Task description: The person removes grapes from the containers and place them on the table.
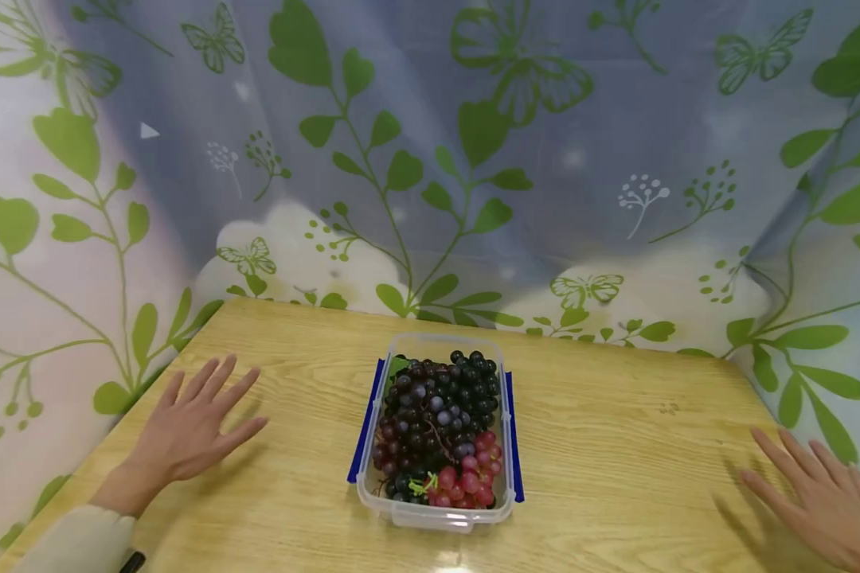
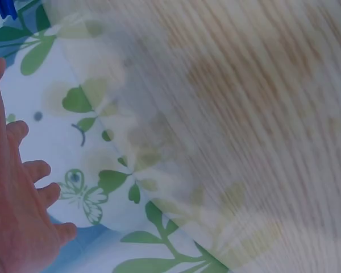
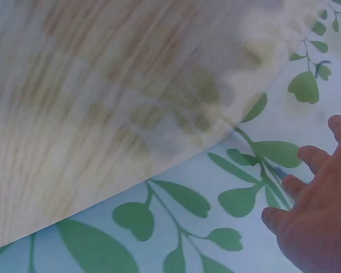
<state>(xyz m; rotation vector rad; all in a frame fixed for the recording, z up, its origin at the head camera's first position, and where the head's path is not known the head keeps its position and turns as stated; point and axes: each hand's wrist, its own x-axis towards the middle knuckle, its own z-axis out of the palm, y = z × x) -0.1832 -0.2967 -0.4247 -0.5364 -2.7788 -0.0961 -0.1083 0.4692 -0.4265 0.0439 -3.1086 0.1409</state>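
A clear plastic food container (image 1: 430,519) with blue side clips (image 1: 517,446) stands on the wooden table, in the middle of the head view. Inside it lie dark grapes (image 1: 430,398), with a bunch of red grapes (image 1: 473,480) at its near right corner. My left hand (image 1: 193,430) is over the table left of the container, fingers straight and spread, holding nothing. Far to the right, my right hand (image 1: 824,497) is also spread and holds nothing; the frame edge cuts it off. Both hands cast shadows on the wood and are apart from the container.
The wooden table (image 1: 616,430) reaches back to a curtain (image 1: 430,239) printed with green leaves and butterflies, which also hangs along both sides. A small black object (image 1: 133,562) shows by the left sleeve (image 1: 79,541).
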